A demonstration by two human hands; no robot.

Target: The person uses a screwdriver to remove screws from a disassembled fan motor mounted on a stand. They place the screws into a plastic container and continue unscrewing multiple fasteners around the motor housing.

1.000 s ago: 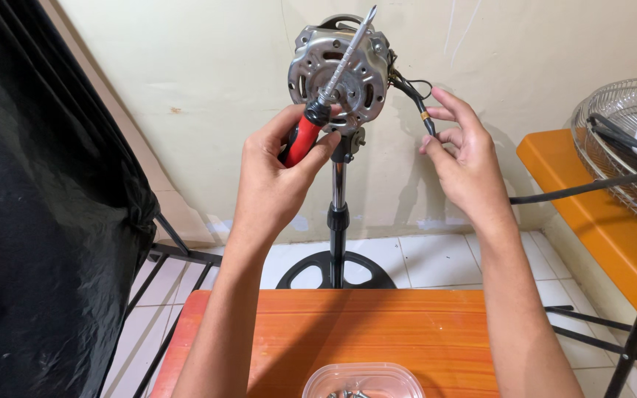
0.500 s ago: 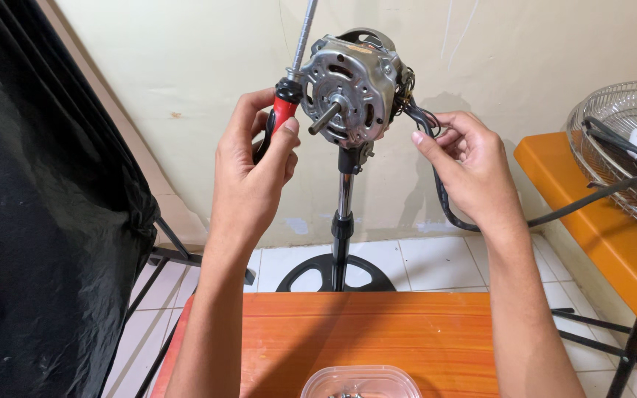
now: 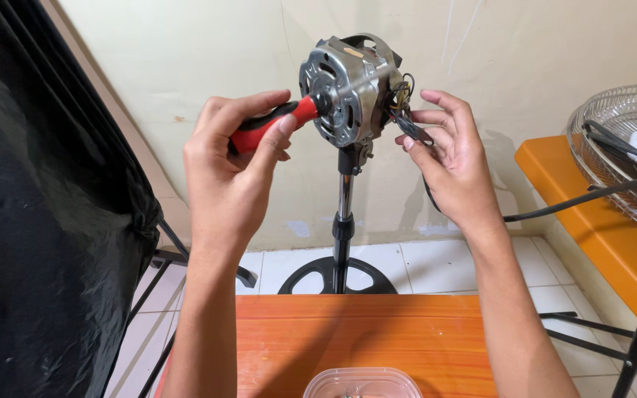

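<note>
A bare metal fan motor (image 3: pixel 349 87) sits on top of a chrome stand pole (image 3: pixel 343 214) with a black round base (image 3: pixel 337 276) on the tiled floor. My left hand (image 3: pixel 237 158) grips a red and black screwdriver (image 3: pixel 270 124) whose tip end points into the motor's front face. My right hand (image 3: pixel 447 151) is at the motor's right side, fingers pinching the black wires (image 3: pixel 407 125) that come out of its back. A black cable (image 3: pixel 554 206) runs from there to the right.
An orange wooden table (image 3: pixel 363 335) lies below, with a clear plastic container (image 3: pixel 363 383) at its near edge. A second orange table (image 3: pixel 599 228) at right carries a wire fan guard (image 3: pixel 621 158). Black plastic sheeting (image 3: pixel 31 221) hangs at left.
The motor has turned so its front faces left. My left hand has swung the screwdriver from upright to level, pointing into the motor. My right hand stays on the wires.
</note>
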